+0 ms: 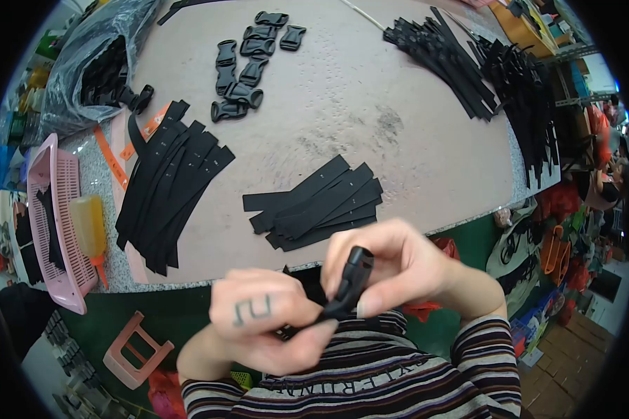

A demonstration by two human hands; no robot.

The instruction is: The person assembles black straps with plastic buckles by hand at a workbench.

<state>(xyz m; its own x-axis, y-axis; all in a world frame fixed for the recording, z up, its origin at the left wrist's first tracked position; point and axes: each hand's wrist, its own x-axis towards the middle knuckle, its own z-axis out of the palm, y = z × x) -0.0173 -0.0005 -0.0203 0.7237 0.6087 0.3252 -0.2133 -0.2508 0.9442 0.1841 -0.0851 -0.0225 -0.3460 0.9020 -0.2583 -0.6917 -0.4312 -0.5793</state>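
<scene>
Close to my body, in front of the table edge, both hands meet at a black plastic side-release buckle (353,279). The thumb and fingers of my right hand (405,269) grip the buckle, which is tilted with one end up. My left hand (265,321), with a mark drawn on its back, is closed on a black strap (300,328) at the buckle's lower end; most of that strap is hidden by the fingers. Just beyond my hands lies a loose pile of short black straps (321,202). Farther left rests a fanned bundle of longer black straps (171,185).
Several black buckles (255,47) lie at the table's back. A plastic bag (101,70) of buckles is back left. A pink basket (66,174) and yellow bottle (89,223) stand at the left edge. Strap bundles (440,59) cover the right side. A pink stool (136,353) is below.
</scene>
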